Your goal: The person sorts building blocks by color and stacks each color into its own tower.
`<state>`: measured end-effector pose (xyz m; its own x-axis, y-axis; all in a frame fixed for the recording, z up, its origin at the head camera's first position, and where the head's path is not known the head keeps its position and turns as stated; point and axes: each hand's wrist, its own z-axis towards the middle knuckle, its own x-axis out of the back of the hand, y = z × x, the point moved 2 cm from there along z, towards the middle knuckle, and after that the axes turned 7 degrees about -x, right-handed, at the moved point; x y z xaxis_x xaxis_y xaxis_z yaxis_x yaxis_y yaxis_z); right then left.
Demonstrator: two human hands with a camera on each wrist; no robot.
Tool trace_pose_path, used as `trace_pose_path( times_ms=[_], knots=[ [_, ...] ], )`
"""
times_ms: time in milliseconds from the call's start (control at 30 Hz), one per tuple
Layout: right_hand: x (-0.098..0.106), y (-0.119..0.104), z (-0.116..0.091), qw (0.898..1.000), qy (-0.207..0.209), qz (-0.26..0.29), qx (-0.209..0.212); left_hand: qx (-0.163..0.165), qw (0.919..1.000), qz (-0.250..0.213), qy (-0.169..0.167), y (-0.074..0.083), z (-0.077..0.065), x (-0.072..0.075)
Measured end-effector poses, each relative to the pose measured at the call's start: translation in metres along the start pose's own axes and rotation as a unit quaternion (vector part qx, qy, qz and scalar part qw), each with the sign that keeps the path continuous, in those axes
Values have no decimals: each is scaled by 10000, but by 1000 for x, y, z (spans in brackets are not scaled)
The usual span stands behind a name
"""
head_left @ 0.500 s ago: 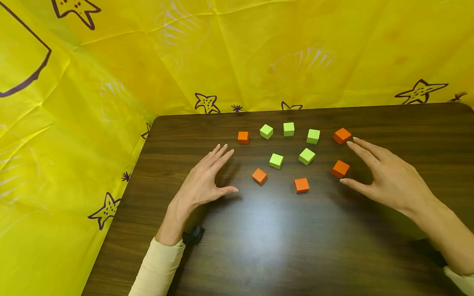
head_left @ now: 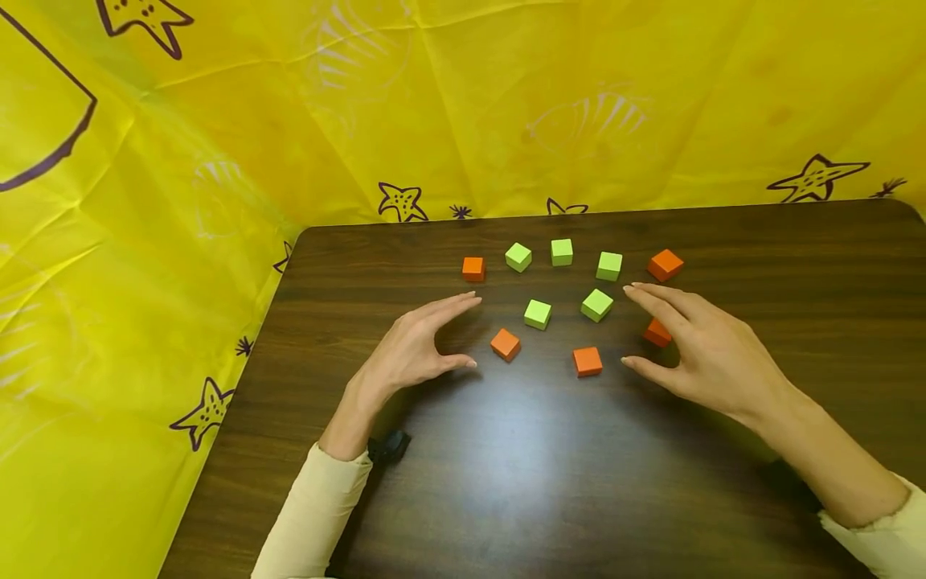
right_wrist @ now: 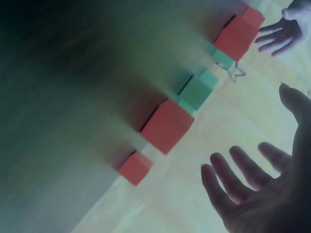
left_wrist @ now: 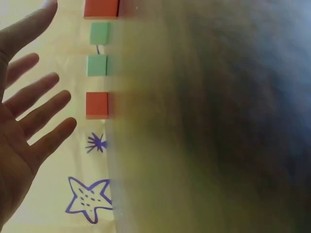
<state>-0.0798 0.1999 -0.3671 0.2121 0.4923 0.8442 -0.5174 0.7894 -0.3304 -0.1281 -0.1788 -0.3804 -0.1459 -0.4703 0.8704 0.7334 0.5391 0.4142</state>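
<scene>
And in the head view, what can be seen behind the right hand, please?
Part of an orange cube shows behind the right hand, on the dark table. The hand covers the cube's right part; whether anything else lies behind the hand cannot be seen.

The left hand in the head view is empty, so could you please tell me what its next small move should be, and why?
I would probably ease the left hand a little to its right, toward the orange cube just beyond its thumb tip in that view: the hand holds nothing, thumb and fingers stand apart, and their gap faces that cube.
</scene>
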Motion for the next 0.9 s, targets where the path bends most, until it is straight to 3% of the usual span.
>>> trace_pose_path(
  times_ms=[133,333,467,700,900],
  knots=[
    [-5,-6,4,9999,38,80,80,-215,9995,-215,97,-2,4,-2],
    [-9,-13,9,9997,-137,221,5,-250,9972,-704,13,-3,9,-5],
    [-11,-19,15,9986,-307,383,-174,-144,9928,-1182,-81,-7,14,-7],
    [-21,-31,26,9963,-352,727,-282,334,9841,-1706,-366,-9,21,-11],
    [-29,-37,32,9944,-226,945,-415,360,9740,-2164,-562,-9,28,-13]
  ],
)
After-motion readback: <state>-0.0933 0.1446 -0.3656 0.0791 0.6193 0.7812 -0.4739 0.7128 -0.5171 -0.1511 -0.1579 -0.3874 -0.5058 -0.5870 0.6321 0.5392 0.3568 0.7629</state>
